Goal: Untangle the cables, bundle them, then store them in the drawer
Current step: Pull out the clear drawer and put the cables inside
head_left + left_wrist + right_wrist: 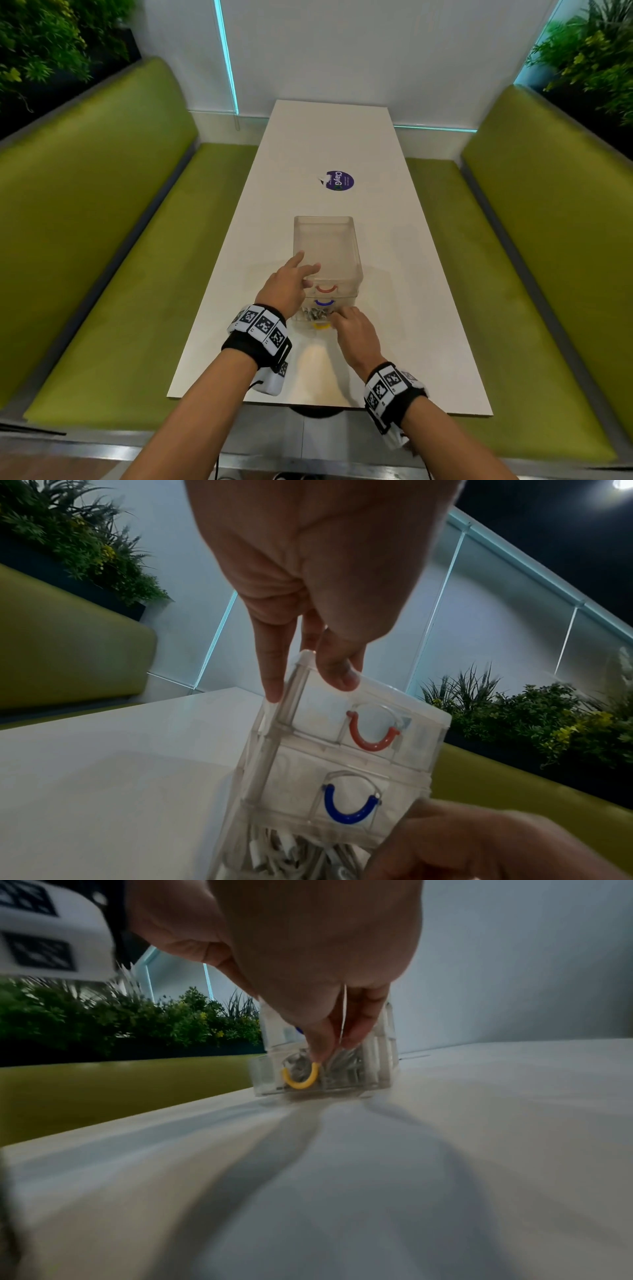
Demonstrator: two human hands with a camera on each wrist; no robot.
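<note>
A clear plastic drawer unit (327, 246) stands on the white table (394, 274), with a red handle (371, 737) on top, a blue handle (349, 808) in the middle and a yellow handle (300, 1079) at the bottom. The bottom drawer sits pulled out a little toward me, and white cables (291, 853) lie bunched inside it. My left hand (301, 270) rests with fairly straight fingers on the unit's near-left top corner. My right hand (330, 1047) pinches the bottom drawer's front edge beside the yellow handle, its fingertips partly covering the cables.
A round purple sticker (339, 180) lies on the table beyond the unit. Green padded benches (102, 240) run along both long sides, with plants (589, 51) behind them. A white wall closes off the table's far end.
</note>
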